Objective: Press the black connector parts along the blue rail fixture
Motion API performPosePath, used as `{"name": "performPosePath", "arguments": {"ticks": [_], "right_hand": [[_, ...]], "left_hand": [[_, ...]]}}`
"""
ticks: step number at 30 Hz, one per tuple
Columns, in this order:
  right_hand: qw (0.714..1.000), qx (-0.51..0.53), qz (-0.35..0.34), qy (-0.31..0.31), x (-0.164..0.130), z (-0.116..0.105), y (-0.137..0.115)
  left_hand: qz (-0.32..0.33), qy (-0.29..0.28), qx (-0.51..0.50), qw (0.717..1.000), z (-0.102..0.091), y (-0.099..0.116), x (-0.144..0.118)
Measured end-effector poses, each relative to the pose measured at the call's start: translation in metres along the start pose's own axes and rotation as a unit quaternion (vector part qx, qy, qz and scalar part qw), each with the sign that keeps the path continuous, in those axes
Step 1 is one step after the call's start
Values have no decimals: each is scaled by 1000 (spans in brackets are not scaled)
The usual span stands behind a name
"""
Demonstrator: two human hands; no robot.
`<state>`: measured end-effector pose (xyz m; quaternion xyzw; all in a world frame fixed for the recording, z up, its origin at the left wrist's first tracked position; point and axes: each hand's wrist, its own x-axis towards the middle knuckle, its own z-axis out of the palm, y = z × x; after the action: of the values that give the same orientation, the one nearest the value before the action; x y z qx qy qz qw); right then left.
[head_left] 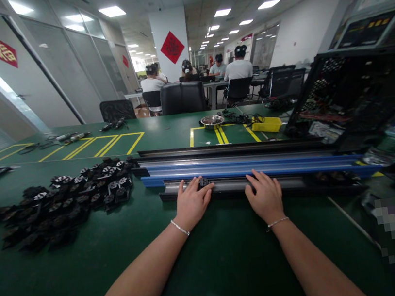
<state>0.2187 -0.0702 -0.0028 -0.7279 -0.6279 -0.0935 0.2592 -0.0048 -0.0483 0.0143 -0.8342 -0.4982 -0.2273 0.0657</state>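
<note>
On the green bench (91, 280), seen from the head camera, both hands rested at the near edge of a long stack of rails (244, 168). The left hand (191, 202) pinched a small black part (203, 182) between its fingertips, seated on the nearest grey rail (225, 186). The right hand (265, 196) lay just right of that grip, fingers curled down onto the same rail, holding nothing that could be made out. Blue rails (258, 164) lay directly beyond the grip. A heap of black parts (61, 201) lay well to the left of it. A yellow tray (267, 124) and a metal bowl (212, 121) stood far beyond.
</note>
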Motion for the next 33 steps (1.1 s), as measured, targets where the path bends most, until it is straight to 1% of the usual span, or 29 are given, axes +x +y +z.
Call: {"name": "performPosePath", "arguments": {"ticks": [7,11,22,29,33], "right_hand": [[1000,1,2,4,0,-1,-1],[1000,8,0,7,0,-1,-1],[1000,5,7,-18,1,-3,-1],[1000,4,9,-23,1,-4,-2],[1000,0,12,-27,1,-5,-3]], "left_hand": [[3,6,9,1000,0,-2,-1],[-3,9,11,1000,-1,-9,-3],[11,17,18,1000,-1,-23,-5],[-2,20,21,1000,-4,-35,-6],[3,22,27,999,-5,-41,-8]]}}
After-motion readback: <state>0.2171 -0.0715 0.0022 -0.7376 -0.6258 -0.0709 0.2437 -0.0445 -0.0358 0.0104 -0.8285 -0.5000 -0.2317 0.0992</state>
